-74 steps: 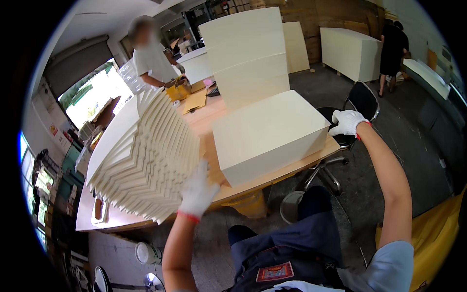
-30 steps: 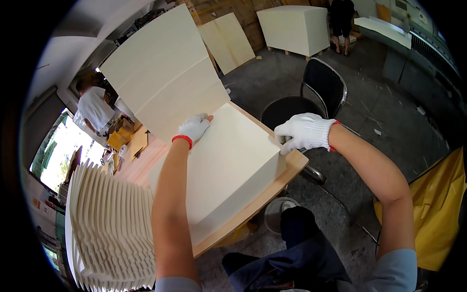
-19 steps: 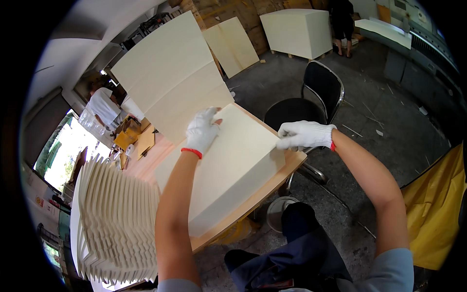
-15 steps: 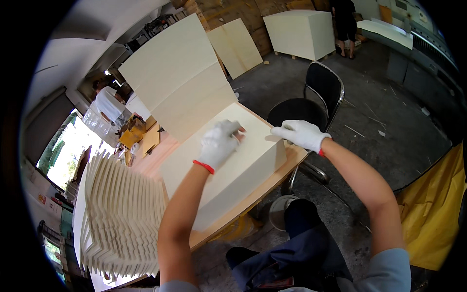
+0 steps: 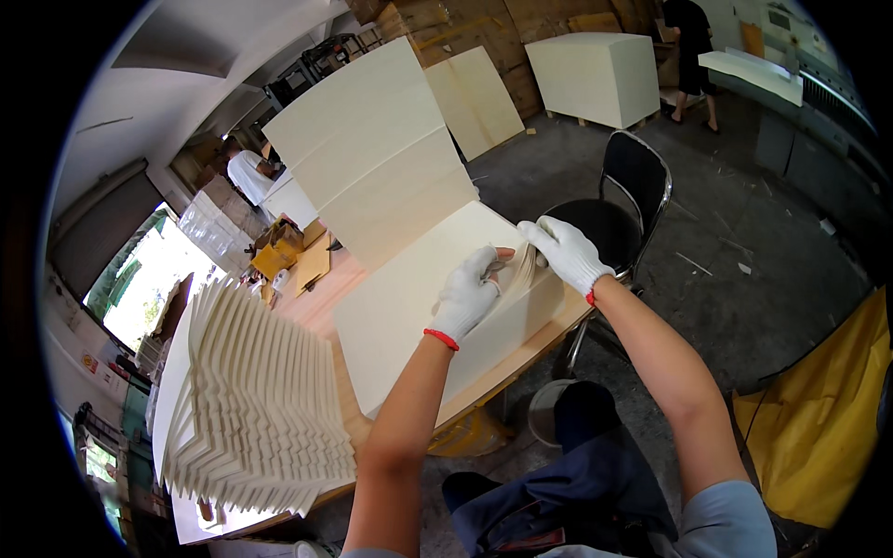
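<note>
A thick stack of cream paper sheets point(image 5: 409, 270) lies on the wooden table, its top sheets bent up at the right-hand corner. My right hand point(image 5: 569, 251), in a white glove with a red cuff, is closed on that raised corner, and the edges of several sheets fan out under its fingers. My left hand point(image 5: 468, 296), gloved alike with bare fingertips showing, rests on top of the stack beside the bent sheets. Its thumb and fingers are curved but apart, with nothing seen between them.
A fanned, staggered pile of cream sheets point(image 5: 260, 400) stands at the left. Tall cream boards point(image 5: 381, 139) lean upward behind the stack. A black chair point(image 5: 633, 186) is beyond the table's right corner. Two people are in the background; yellow sheeting point(image 5: 819, 418) hangs at the right.
My right hand has bent up the stack's corner sheets, which lay flat before. My left hand has shifted right and nearer to that corner. The whole view has swung slightly.
</note>
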### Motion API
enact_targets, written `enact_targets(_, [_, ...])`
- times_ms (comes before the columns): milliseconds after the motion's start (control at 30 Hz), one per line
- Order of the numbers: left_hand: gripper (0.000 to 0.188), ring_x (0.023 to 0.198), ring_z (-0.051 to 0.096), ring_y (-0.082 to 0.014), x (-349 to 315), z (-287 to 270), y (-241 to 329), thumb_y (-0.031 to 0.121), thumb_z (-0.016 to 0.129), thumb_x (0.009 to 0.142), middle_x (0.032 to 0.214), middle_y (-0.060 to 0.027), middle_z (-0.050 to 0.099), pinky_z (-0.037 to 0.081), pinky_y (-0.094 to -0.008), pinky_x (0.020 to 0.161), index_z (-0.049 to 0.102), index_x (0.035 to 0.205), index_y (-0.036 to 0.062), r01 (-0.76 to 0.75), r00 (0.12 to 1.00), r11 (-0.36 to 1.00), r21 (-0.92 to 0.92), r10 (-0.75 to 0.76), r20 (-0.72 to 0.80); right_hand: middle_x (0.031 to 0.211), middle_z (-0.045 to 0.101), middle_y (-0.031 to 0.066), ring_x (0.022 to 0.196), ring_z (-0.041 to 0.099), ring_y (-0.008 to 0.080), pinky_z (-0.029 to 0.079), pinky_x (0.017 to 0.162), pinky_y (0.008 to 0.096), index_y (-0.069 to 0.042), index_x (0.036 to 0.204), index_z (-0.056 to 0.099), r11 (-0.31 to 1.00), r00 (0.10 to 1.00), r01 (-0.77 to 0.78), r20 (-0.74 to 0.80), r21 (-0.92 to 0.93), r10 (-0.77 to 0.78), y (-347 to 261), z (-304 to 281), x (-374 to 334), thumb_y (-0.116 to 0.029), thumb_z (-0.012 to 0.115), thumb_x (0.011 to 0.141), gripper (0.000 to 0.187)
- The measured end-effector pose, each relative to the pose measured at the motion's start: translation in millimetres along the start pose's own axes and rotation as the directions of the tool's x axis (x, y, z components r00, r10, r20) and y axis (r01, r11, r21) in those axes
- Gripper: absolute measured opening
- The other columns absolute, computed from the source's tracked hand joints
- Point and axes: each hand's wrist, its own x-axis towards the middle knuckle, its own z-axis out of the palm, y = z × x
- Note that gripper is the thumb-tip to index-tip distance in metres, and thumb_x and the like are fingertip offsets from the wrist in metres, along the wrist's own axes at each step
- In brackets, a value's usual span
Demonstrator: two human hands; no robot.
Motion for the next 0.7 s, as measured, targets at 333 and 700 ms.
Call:
enact_targets(333, [0.037, 0.116, 0.063, -0.0224, 0, -3, 2, 0.010, 0.069, 0.089, 0.121, -0.0117, 0.068, 0.050, -0.0349, 0.098, 0.063, 0.124, 0.0040, 0.071, 0.994, 0.997, 0.004, -0.071, 0.082, 0.074, 0.064, 0.0133, 0.076, 0.063, 0.0337, 0.046, 0.071, 0.0425, -0.006, 0.086, 0.059, 0.997, 0.990, 0.063, -0.131, 0.052, -0.056, 11, 9, -7, -0.051, 0.043, 0.101, 0.050])
enact_targets(700, [0.036, 0.102, 0.066, -0.0215, -2, -3, 2, 0.011, 0.068, 0.090, 0.113, -0.0135, 0.069, 0.050, -0.0343, 0.090, 0.063, 0.125, 0.0060, 0.004, 1.000, 1.000, 0.006, -0.004, -0.003, 0.080, 0.066, 0.0205, 0.084, 0.063, 0.0426, 0.046, 0.074, 0.0500, -0.006, 0.092, 0.058, 0.990, 0.972, 0.121, -0.193, -0.073, -0.133, 16, 15, -10, -0.051, 0.041, 0.102, 0.049])
